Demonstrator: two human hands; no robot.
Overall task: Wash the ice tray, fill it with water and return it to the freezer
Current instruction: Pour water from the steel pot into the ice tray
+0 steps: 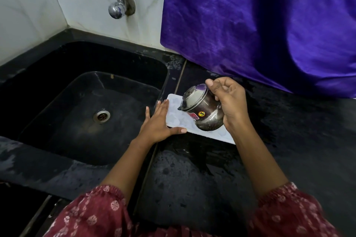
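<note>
A white ice tray [176,116] lies flat on the black counter just right of the sink. My left hand [159,121] rests on the tray's left end, fingers spread along its edge and thumb against its near side. My right hand [229,102] grips a small steel kettle [202,110] by its handle and holds it tilted over the tray, spout pointing down and left toward the compartments. The kettle and my right hand hide the tray's right half.
A black sink [86,106] with a metal drain [101,116] lies to the left, under a chrome tap [117,4] on the white tiled wall. A purple cloth [260,21] hangs at the back right. The black counter [192,175] is wet.
</note>
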